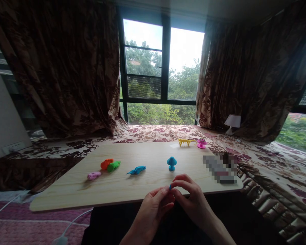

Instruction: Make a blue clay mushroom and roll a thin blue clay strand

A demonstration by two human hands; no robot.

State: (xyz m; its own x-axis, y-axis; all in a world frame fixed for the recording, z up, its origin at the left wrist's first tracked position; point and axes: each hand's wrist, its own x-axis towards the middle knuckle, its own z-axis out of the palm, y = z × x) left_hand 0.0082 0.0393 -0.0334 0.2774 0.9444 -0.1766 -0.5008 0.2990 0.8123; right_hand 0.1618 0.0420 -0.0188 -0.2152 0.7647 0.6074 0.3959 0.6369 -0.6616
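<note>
My left hand [155,207] and my right hand [191,199] meet at the near edge of a light wooden table [73,195]. Their fingertips pinch a tiny blue piece [170,187] between them. Which hand carries its weight I cannot tell. Just beyond the fingers a blue mushroom figure [171,163] stands upright. To its left lie a blue animal figure [136,169], a green figure [113,166], an orange figure [106,163] touching it, and a pink figure [94,175].
A yellow animal figure [185,141] and a pink figure [201,143] sit at the table's far right. A blurred-out box [220,168] lies at the right edge. Patterned bedding surrounds the table, with a small white lamp [232,123], curtains and a window behind.
</note>
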